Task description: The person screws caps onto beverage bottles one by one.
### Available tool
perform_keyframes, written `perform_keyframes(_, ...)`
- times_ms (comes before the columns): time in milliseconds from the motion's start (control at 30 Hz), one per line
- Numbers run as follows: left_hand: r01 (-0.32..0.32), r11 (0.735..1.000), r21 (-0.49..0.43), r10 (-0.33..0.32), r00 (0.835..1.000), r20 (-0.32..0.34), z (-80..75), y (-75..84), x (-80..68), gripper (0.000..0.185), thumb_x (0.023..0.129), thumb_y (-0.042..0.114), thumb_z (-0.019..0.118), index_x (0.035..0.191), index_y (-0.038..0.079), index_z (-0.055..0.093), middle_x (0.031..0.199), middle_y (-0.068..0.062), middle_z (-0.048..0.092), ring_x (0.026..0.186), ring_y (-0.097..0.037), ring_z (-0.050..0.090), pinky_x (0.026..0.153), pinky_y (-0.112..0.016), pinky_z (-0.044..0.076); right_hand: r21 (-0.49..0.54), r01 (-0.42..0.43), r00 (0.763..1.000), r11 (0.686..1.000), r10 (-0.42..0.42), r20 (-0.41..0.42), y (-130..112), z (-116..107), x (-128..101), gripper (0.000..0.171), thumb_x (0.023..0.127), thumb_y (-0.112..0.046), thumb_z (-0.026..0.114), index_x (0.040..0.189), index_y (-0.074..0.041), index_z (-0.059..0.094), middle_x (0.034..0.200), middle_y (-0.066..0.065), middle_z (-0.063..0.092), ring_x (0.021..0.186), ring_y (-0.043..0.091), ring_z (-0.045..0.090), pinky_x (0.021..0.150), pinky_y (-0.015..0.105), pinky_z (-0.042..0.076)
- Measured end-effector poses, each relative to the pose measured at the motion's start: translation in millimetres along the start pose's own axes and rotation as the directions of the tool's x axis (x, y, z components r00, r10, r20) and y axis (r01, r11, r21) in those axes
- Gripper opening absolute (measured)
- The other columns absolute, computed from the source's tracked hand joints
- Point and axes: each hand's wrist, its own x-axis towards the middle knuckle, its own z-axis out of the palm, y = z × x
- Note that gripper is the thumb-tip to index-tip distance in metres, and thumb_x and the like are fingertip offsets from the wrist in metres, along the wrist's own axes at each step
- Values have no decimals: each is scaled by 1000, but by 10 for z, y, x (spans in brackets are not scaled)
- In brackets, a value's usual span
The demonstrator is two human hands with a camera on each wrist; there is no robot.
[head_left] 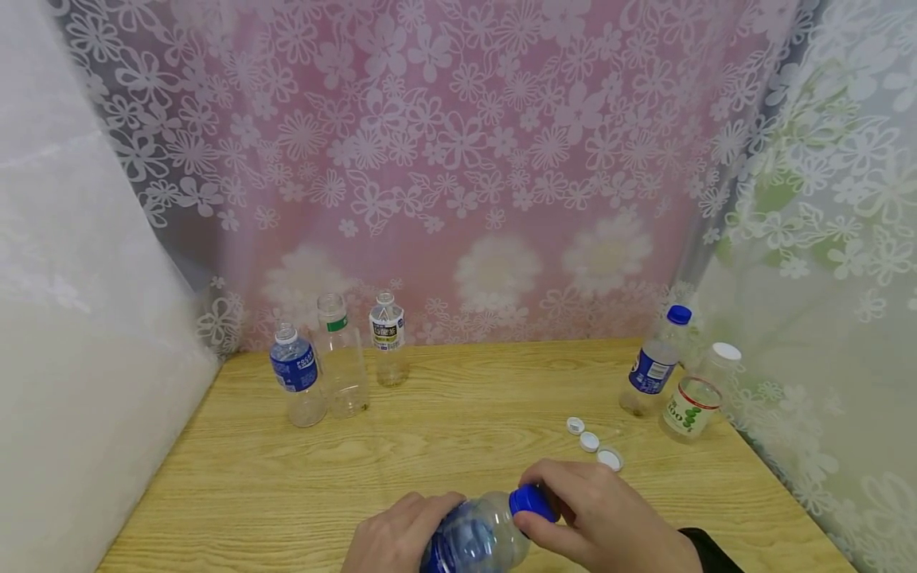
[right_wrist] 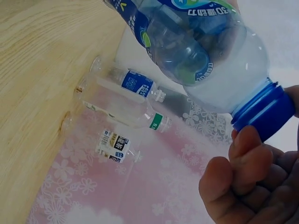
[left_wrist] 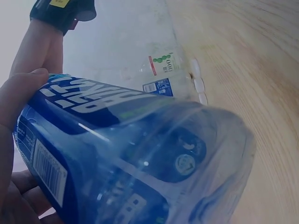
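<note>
At the near edge of the head view, a clear plastic bottle with a blue label lies tilted between both hands. My left hand grips its body; the left wrist view shows the thumb over the blue label. On the neck sits a blue screw cap, which my right hand pinches between thumb and fingers. The right wrist view shows the cap seated on the neck, fingertips against its side. No liquid shows in the bottle.
Three capless bottles stand back left: one blue-labelled, one with a green band, one tea bottle. At right stand a blue-capped bottle and a white-capped bottle. Three loose white caps, including a middle cap, lie beyond my right hand.
</note>
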Motion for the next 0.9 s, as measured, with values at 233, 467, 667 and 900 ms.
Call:
perform_keyframes(233, 1, 998, 58, 2, 999, -52, 23, 14, -13, 73, 77, 73, 70, 127, 21, 62, 99, 14, 69, 82, 5, 57, 61, -15, 49, -27, -102, 995, 994, 102, -8, -44, 32, 23, 15, 99, -29, 65, 107, -16, 63, 81, -17, 60, 65, -8, 49, 55, 14, 48)
perform_keyframes(467, -16, 991, 131, 34, 990, -140, 65, 10, -15, 73, 72, 73, 75, 123, 22, 64, 96, 17, 69, 78, 7, 55, 60, -13, 48, -17, -199, 980, 980, 200, 25, -78, 37, 38, 21, 101, -35, 62, 107, -15, 63, 83, -15, 63, 66, -7, 52, 55, 17, 50)
perform_keyframes(667, -40, 985, 169, 69, 982, -175, 85, 17, -17, 73, 71, 72, 77, 122, 20, 65, 95, 15, 70, 77, 7, 55, 59, -12, 48, 31, -311, 948, 950, 308, 76, -83, 20, 52, 28, 100, -42, 60, 107, -15, 63, 86, -14, 65, 67, -5, 55, 58, 17, 52)
perform_keyframes(900, -55, 981, 185, 92, 976, -198, 93, 34, -3, 74, 71, 72, 76, 122, 19, 64, 95, 14, 69, 78, 5, 56, 60, -14, 50, 57, -335, 942, 941, 333, 43, -112, 17, 45, 21, 101, -41, 60, 106, -20, 64, 76, -17, 56, 64, -4, 51, 55, 19, 49)
